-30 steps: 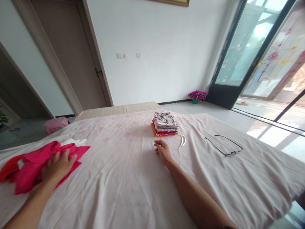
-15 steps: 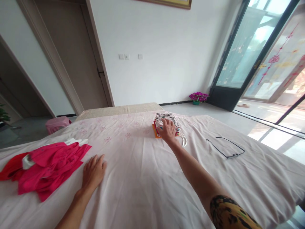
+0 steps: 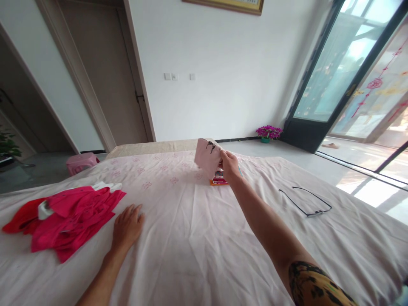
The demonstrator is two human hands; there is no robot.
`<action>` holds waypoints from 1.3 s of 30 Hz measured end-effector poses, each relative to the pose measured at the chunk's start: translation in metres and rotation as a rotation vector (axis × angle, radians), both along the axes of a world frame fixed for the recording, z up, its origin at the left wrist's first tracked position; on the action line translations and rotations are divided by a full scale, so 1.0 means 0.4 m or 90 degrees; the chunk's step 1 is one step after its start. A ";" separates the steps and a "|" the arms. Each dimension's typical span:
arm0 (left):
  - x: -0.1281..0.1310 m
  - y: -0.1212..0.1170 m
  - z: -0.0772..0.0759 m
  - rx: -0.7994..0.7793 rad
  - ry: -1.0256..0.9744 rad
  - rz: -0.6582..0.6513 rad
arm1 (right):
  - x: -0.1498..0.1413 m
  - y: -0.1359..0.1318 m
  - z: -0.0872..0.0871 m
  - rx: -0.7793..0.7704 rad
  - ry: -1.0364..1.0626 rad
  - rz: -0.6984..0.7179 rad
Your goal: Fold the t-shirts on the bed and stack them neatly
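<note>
My right hand (image 3: 229, 165) pinches the edge of a folded pale cloth bag (image 3: 205, 159) with a black print, holding it tilted up on its side. Just beneath and behind the bag sits a small stack of colourful folded items (image 3: 219, 182), with orange at the bottom; my hand partly covers it. My left hand (image 3: 128, 223) rests flat on the pale pink sheet (image 3: 178, 238), fingers spread and holding nothing. Left of that hand lies a heap of bright pink clothing (image 3: 76, 212), with a red cap-like item (image 3: 24, 216) and white cloth beside it.
Black-framed glasses (image 3: 314, 213) lie unfolded on the sheet at the right. Beyond the sheet are a pink plastic stool (image 3: 82, 162), a pot of purple flowers (image 3: 268, 132) and a dark-framed glass door (image 3: 314, 102). A white wall stands behind.
My right hand has gone from lying over the printed bag to gripping it, and has raised and tipped it leftward off the stack. My left hand stays on the sheet.
</note>
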State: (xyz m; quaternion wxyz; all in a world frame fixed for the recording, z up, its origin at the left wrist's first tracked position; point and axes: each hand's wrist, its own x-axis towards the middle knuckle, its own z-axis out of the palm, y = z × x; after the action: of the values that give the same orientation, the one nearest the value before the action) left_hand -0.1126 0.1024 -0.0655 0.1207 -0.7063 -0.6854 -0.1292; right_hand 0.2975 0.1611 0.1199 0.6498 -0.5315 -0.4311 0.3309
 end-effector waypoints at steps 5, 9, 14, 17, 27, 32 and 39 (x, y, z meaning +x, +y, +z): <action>-0.008 0.001 -0.003 -0.003 -0.014 -0.011 | -0.081 -0.019 -0.051 0.031 0.374 0.086; -0.010 -0.001 -0.001 0.006 -0.037 -0.014 | -0.080 -0.065 -0.175 -0.099 0.148 0.039; -0.013 0.001 0.003 0.023 -0.053 -0.029 | -0.043 -0.155 -0.271 -0.074 -0.363 -0.053; -0.012 0.000 0.005 0.031 -0.053 -0.038 | -0.053 -0.198 -0.266 -0.079 -0.605 0.071; -0.008 -0.011 0.018 0.059 -0.139 -0.080 | -0.118 -0.174 -0.260 -0.145 -0.611 0.112; 0.057 -0.043 0.043 0.029 -0.396 -0.200 | -0.140 -0.174 -0.222 -0.078 -0.014 0.215; 0.344 -0.123 0.093 -0.041 -0.570 -0.360 | -0.189 -0.218 -0.097 -0.072 0.370 0.263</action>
State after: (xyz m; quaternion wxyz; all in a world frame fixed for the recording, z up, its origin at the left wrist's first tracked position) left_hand 0.0252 0.0531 -0.0283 -0.2451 -0.7426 -0.4563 -0.4245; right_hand 0.2221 0.0740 0.0811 0.6338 -0.3522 -0.3079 0.6160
